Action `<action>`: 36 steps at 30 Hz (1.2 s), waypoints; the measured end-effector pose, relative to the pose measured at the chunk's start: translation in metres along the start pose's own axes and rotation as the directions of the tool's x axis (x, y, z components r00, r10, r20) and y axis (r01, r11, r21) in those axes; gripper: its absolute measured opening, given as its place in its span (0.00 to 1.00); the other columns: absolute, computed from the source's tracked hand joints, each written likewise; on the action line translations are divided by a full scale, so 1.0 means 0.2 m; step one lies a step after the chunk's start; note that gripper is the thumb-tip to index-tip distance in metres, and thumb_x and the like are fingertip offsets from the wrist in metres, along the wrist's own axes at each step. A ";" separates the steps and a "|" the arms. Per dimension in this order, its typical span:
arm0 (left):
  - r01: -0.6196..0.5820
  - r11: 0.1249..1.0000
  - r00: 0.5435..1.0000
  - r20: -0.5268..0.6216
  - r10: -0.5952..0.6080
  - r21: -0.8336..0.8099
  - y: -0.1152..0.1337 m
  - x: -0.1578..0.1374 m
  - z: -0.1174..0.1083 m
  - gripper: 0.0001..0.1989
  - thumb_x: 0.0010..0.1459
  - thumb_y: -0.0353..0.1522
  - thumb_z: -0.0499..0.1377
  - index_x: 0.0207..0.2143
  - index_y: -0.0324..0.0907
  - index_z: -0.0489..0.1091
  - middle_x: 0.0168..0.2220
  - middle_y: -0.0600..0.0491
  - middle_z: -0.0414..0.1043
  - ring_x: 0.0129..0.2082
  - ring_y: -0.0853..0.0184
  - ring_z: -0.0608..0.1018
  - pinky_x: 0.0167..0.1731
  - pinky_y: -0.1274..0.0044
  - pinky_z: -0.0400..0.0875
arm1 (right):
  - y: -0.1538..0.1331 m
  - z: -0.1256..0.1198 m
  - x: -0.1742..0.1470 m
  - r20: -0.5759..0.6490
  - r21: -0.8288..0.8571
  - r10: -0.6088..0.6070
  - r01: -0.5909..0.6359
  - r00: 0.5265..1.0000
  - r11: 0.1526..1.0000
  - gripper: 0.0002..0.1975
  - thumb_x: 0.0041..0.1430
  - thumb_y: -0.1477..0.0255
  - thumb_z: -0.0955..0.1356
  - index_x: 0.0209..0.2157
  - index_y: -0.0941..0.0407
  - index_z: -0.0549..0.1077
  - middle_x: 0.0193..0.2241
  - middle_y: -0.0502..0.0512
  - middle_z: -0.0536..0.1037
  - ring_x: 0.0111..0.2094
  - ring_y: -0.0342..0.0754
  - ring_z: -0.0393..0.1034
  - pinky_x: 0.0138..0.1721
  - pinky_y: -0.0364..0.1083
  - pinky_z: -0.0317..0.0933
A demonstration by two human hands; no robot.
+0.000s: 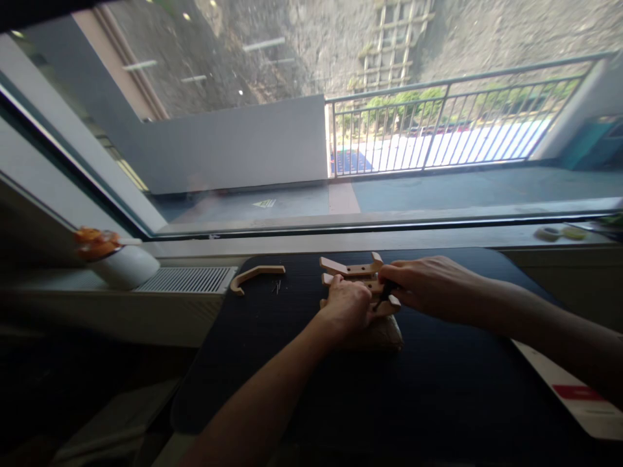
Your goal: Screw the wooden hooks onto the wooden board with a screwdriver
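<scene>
My right hand (426, 283) is wrapped round a dark-handled screwdriver (387, 290), its shaft slanting down to the near wooden hook (393, 305). My left hand (346, 301) presses down on that hook with bent fingers, hiding most of it. Just beyond lie a middle wooden hook (372, 285), partly covered by the hands, and a far wooden hook (359, 268) with dark holes and upturned ends. Under the near hook sits a brown block (387, 336), mostly hidden by my left hand. To the left rest a loose curved wooden hook (257, 271) and several small screws (277, 286).
Everything lies on a dark table (233, 363) against a window sill (272, 244). A white pot (124, 266) with orange contents stands left, beside a vent grille (187, 279). Tape rolls (548, 233) are on the sill at right. A pale box with a red stripe (579, 392) sits lower right.
</scene>
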State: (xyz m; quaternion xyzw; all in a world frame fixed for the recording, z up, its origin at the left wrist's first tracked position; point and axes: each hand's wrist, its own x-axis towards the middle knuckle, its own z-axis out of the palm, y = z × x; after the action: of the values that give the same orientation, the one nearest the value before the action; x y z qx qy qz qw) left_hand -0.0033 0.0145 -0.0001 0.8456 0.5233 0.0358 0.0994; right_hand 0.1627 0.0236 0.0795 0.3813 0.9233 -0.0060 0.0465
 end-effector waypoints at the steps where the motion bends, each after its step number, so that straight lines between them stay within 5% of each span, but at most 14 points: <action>1: 0.004 1.000 1.000 0.002 -0.004 -0.005 0.00 0.00 0.00 0.10 0.56 0.38 0.60 0.30 0.40 0.76 0.37 0.48 0.78 0.42 0.55 0.77 0.55 0.59 0.55 | 0.01 0.01 0.00 0.000 0.003 -0.014 0.014 1.000 1.000 0.10 0.60 0.75 0.63 0.42 0.55 0.72 0.37 0.55 0.80 0.33 0.51 0.76 0.26 0.44 0.53; 7: -0.009 1.000 1.000 0.010 0.009 -0.023 0.00 0.00 -0.01 0.10 0.55 0.37 0.59 0.27 0.40 0.76 0.36 0.48 0.79 0.40 0.56 0.77 0.55 0.59 0.54 | 0.01 0.04 0.03 0.009 -0.027 0.014 -0.014 1.000 1.000 0.06 0.62 0.73 0.64 0.39 0.58 0.71 0.34 0.58 0.80 0.35 0.53 0.77 0.26 0.44 0.53; 15: 0.002 1.000 1.000 0.027 -0.003 0.010 0.01 0.00 -0.01 0.10 0.56 0.38 0.60 0.30 0.41 0.76 0.37 0.48 0.78 0.42 0.56 0.76 0.54 0.60 0.56 | -0.02 0.05 0.03 -0.015 -0.157 0.122 -0.123 0.992 0.980 0.16 0.67 0.64 0.59 0.37 0.59 0.72 0.25 0.60 0.79 0.28 0.55 0.76 0.22 0.45 0.53; 20: -0.015 1.000 1.000 0.016 0.014 0.025 0.00 -0.01 -0.01 0.11 0.57 0.39 0.59 0.29 0.41 0.75 0.36 0.48 0.78 0.41 0.57 0.76 0.53 0.62 0.57 | -0.02 0.00 0.00 0.000 -0.030 0.042 -0.042 0.999 0.999 0.14 0.62 0.66 0.64 0.45 0.59 0.71 0.33 0.59 0.80 0.33 0.55 0.76 0.27 0.45 0.55; 27: -0.018 1.000 1.000 0.012 0.018 -0.002 0.00 -0.01 -0.01 0.10 0.57 0.37 0.59 0.28 0.41 0.76 0.37 0.50 0.78 0.41 0.58 0.76 0.54 0.60 0.55 | 0.01 0.00 0.01 0.014 0.041 -0.059 0.058 0.998 0.997 0.06 0.62 0.75 0.63 0.35 0.56 0.71 0.34 0.55 0.80 0.34 0.51 0.76 0.28 0.44 0.54; 36: -0.015 1.000 1.000 -0.009 0.015 -0.011 -0.01 0.00 0.00 0.11 0.56 0.39 0.60 0.28 0.42 0.76 0.35 0.50 0.78 0.40 0.58 0.76 0.54 0.61 0.56 | -0.02 0.07 0.05 -0.016 -0.126 0.122 -0.123 0.992 0.984 0.15 0.68 0.66 0.59 0.44 0.61 0.70 0.25 0.60 0.79 0.30 0.56 0.77 0.23 0.45 0.52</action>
State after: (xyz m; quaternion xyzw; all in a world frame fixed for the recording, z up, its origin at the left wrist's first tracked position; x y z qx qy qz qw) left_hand -0.0050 0.0144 -0.0005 0.8488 0.5170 0.0430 0.1016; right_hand 0.1548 0.0268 0.0645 0.4336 0.8968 0.0569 0.0671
